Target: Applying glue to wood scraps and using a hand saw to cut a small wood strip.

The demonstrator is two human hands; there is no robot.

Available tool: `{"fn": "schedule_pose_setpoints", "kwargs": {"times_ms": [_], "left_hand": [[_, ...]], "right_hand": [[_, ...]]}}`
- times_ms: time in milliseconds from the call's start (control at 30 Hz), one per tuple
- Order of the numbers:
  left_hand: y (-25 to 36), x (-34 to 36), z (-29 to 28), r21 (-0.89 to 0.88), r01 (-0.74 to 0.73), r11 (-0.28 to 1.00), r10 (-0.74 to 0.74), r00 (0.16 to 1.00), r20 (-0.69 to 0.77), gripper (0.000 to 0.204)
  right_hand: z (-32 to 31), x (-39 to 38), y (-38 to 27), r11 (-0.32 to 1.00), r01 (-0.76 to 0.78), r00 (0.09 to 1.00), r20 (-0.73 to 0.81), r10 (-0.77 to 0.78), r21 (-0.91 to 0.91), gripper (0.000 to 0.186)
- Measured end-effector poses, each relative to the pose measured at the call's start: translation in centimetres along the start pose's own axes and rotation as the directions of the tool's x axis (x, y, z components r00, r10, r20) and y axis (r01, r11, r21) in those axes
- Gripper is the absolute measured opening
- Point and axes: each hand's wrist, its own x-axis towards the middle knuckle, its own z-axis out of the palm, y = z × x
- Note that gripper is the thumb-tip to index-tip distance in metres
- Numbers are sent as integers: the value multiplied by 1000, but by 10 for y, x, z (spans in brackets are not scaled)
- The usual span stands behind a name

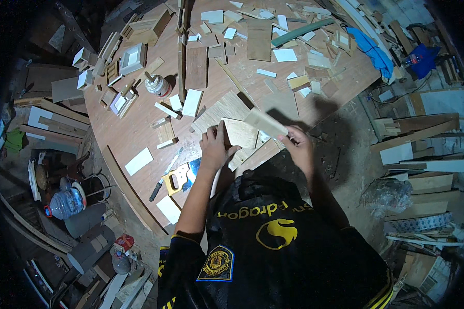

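My left hand (216,147) grips the left side of a pale wooden piece (241,133) near the front edge of the work table, its fingertips at that piece's upper corner. My right hand (297,145) holds a narrow, light wooden board (264,120) by its right end, tilted above the right part of the pale piece. A larger grained board (210,115) lies beneath and behind them. Left of my left hand are a hand saw (178,178) with a yellow handle and a long tool (156,187) with a dark handle.
The wooden table (113,126) bears scattered offcuts (259,38), a jar with a brush (158,88), small box frames (132,59) and a long batten (133,188) along the left edge. Stacked timber (417,131), a blue cloth (376,59) and a water jug (67,201) surround it.
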Motion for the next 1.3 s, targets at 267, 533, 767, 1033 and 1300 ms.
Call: {"fn": "schedule_pose_setpoints", "kwargs": {"times_ms": [267,533,767,1033,1300], "left_hand": [[-17,-21,14,-65,57,996,-63,994,-94,65],[-26,-31,9,-168,86,982,-91,996,-23,35],[-26,-35,1,-339,-37,940,-26,983,-180,31],[-19,-33,-6,-358,-211,909,100,947,-305,32],[-19,-30,-4,-411,-209,887,78,947,-312,26]], "right_hand": [[40,-25,8,999,38,999,14,-38,-20,32],[50,-33,6,997,34,999,-24,-36,-68,30],[60,-33,4,993,49,999,12,-48,-109,30],[62,-23,10,961,197,977,119,-176,-193,27],[61,-20,11,960,208,976,105,-191,-188,28]]}}
